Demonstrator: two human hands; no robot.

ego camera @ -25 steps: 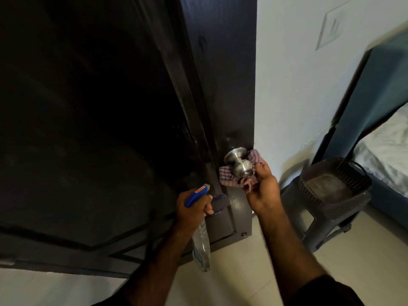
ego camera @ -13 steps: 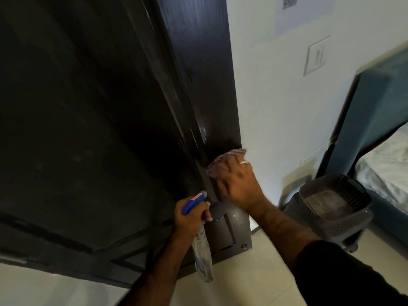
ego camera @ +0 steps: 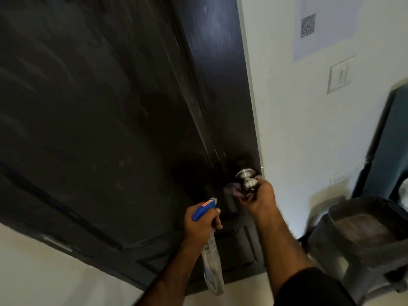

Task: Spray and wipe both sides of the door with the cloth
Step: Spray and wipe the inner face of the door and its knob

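Closest to the camera, the left hand (ego camera: 202,221) has its fingers wrapped round the neck of the spray bottle (ego camera: 212,257), blue trigger head pointing up toward the door, clear body dangling below the fist. Looks like a one-handed carry more than a ready-to-spray hold, so I'd guess a stray squeeze is possible and it'd just hit the lower panel or drip on the floor (ego camera: 44,272), which then gets slippery right where the person stands.

A bit further out, the right hand (ego camera: 257,197) is curled round the metal knob (ego camera: 248,181) with the cloth (ego camera: 234,187) bunched between palm and knob. Only a small purplish wad shows, so most of it is hidden in the grip. Risk here: twisting the knob through a wet cloth, the hand could slip off, or the cloth could drop out once the fingers loosen.

Beyond that is the dark door (ego camera: 110,107) itself, face streaky, edge sitting close to the white wall (ego camera: 309,129). If the knob gets pulled hard, the door may swing into the grey stool (ego camera: 364,235) standing near on the right, or pinch knuckles against the frame. Also, only one side is in view, so I can't tell whether the other face is done.
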